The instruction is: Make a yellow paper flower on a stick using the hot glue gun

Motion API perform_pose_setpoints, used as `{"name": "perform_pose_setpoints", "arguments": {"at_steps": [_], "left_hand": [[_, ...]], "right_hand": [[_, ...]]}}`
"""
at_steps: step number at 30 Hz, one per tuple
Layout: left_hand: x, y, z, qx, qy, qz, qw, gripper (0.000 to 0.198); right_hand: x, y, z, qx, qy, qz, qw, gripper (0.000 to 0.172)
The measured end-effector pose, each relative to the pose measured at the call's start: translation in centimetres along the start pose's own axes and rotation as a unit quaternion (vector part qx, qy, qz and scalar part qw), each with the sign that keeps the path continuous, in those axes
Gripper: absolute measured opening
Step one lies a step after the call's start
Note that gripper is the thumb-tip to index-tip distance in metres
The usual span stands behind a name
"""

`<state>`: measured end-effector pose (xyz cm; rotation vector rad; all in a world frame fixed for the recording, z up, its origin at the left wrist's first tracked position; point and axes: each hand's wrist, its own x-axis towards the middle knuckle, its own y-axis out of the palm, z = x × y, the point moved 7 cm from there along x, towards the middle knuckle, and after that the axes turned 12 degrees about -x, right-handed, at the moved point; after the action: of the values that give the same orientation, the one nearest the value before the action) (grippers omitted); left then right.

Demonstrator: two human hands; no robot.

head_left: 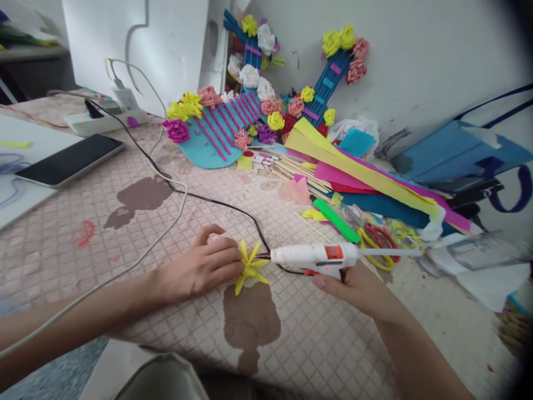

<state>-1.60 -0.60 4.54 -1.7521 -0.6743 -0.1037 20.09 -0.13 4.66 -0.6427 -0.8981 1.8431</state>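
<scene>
My left hand (212, 261) rests low over the table, its fingers closed at the left side of a yellow paper flower (250, 266) with narrow pointed petals. In my right hand (353, 286) is a white glue gun (308, 255), gripped by its handle, with a glue stick (391, 252) sticking out of the back. The dark nozzle (262, 256) points left and reaches the flower's middle; whether it touches cannot be made out. A black cord (216, 201) runs from the gun across the table.
Paper-flower-decorated blue guitar shapes (220, 136) stand at the back. Coloured paper sheets (366, 172), thin wooden sticks (300, 171), a green cutter (336, 220) and scissors (377, 247) lie to the right. A phone (70, 160), a power strip (106, 119) and a white cable (166, 228) are left.
</scene>
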Motion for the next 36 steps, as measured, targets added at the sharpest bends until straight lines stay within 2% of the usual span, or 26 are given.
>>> {"name": "perform_pose_setpoints", "arguments": {"at_steps": [7,13,24,36], "left_hand": [[-0.1,-0.1,-0.2,0.002,0.013,-0.006,1.000,0.032],[0.0,-0.2,-0.3,0.005,0.022,-0.020,1.000,0.033],[-0.1,-0.3,-0.4,0.013,0.027,-0.030,0.999,0.030],[-0.1,-0.3,-0.5,0.013,0.035,-0.033,0.999,0.029]], "right_hand": [[-0.1,1.3,1.0,-0.028,0.012,0.036,0.999,0.016],[0.0,1.5,1.5,-0.073,0.012,0.044,0.996,0.019],[0.0,1.4,2.2,-0.098,-0.018,0.039,0.994,0.016],[0.0,1.8,1.9,-0.108,-0.016,0.054,0.993,0.018]]}}
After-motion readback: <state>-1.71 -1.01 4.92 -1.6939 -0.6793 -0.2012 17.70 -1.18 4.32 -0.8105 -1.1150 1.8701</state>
